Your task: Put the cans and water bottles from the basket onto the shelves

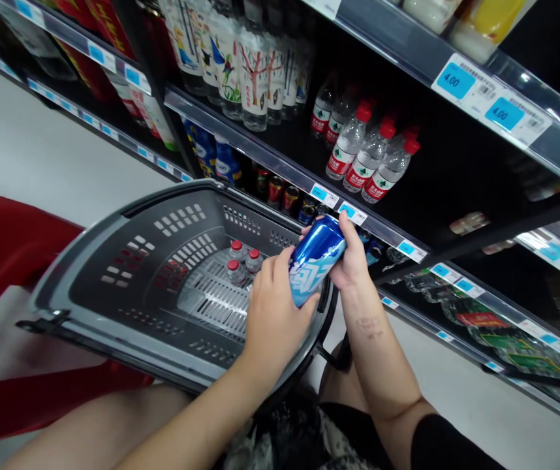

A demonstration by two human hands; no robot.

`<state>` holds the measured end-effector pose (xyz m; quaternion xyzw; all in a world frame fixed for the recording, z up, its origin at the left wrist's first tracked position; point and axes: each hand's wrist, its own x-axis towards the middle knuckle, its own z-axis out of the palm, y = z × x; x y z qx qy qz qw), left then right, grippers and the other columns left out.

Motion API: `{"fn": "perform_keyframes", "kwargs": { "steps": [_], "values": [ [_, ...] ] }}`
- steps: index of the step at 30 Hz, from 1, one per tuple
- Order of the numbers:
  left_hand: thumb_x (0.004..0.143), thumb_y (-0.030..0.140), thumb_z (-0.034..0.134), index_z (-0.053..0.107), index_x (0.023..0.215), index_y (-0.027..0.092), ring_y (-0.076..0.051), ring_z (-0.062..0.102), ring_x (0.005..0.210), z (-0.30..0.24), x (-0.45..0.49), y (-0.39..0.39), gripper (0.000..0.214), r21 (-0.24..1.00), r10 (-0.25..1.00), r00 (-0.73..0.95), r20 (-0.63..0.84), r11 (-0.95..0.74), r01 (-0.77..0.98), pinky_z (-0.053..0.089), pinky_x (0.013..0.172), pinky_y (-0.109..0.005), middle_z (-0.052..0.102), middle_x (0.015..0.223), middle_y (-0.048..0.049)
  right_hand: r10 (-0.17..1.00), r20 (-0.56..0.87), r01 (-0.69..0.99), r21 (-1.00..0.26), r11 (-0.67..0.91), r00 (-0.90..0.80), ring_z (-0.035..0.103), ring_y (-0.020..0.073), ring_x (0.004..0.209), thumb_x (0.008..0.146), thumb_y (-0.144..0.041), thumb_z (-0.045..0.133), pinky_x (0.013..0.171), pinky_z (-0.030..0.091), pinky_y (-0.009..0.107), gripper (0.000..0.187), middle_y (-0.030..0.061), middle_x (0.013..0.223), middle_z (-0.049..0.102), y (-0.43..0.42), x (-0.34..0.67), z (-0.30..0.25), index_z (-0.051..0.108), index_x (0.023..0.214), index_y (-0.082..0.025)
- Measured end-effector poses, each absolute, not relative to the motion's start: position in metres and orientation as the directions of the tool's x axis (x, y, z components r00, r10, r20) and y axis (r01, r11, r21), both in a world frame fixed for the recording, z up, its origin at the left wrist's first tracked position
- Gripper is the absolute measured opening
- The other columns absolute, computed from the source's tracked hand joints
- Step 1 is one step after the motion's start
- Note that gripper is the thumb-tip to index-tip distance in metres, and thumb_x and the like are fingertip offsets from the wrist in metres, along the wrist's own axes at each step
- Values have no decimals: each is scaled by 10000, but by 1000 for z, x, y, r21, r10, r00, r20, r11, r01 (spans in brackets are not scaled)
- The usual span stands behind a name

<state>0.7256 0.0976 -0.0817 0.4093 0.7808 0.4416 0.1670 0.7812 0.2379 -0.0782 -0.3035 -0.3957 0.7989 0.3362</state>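
Note:
A blue drink can with pale lettering is tilted between my two hands, over the right rim of a grey shopping basket. My left hand wraps its near side, thumb along the lower end. On the far upper side, my right hand has its fingers around the can, partly hidden behind it. Inside the basket stand several small water bottles with red caps, grouped on the slatted floor; my left hand covers part of that area.
Just beyond the basket, a shelf holds red-capped water bottles and printed clear bottles. Below are cans and blue packs. Price tags line the shelf edges. Something red stands at the left.

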Motion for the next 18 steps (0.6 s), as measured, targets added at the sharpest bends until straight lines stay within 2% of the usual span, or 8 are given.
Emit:
{"fn": "perform_keyframes", "kwargs": {
  "steps": [2,4,6,8,10,14,18],
  "values": [
    [751,264,765,527,1306,200,-270,553,1190,-77,719,99,607,885,798,-600,63,233,404,462,1036,-445,591,1278,-81,759,-193,-386,-768,-511,-622,657,221,756,681,-565,732,749,578,380,431,37,740,669,240,784,-74,619,857,-189],
    [746,393,776,572,1222,214,-246,594,1111,-71,713,100,548,955,823,-563,-69,217,201,493,979,-414,631,1211,-53,730,-140,-449,-706,-547,-669,654,214,748,677,-567,701,770,582,407,445,44,784,683,243,788,-71,614,888,-185],
    [696,471,805,579,1187,211,-238,626,1038,-65,708,101,600,969,881,-412,-232,246,-19,519,915,-389,664,1150,-45,704,-89,-491,-654,-575,-705,648,203,744,701,-592,656,787,583,422,457,38,801,681,248,793,-69,607,912,-189],
    [652,460,834,569,1192,201,-235,645,993,-61,706,102,655,941,914,-234,-331,301,-156,528,875,-370,685,1116,-45,686,-74,-508,-617,-602,-724,642,198,743,723,-615,628,794,584,427,467,35,794,674,251,796,-67,603,914,-190],
    [640,425,840,571,1181,194,-232,655,969,-60,708,103,646,922,912,-176,-371,338,-191,527,863,-360,700,1086,-43,665,-79,-500,-594,-629,-742,637,197,738,735,-634,620,796,585,433,482,41,785,670,252,796,-66,602,909,-186],
    [627,423,838,597,1123,183,-225,660,917,-60,711,104,601,919,883,-256,-393,367,-145,533,840,-343,710,994,-30,649,-85,-484,-596,-641,-756,636,201,736,750,-694,614,807,584,449,536,53,799,675,252,791,-68,599,916,-184],
    [628,450,824,608,1106,179,-226,666,877,-59,707,103,591,915,871,-282,-402,390,-100,549,786,-333,711,958,-28,636,-4,-459,-688,-562,-772,662,225,821,723,-788,608,841,577,445,653,74,878,697,255,789,-76,616,971,-184]
  ]
}}
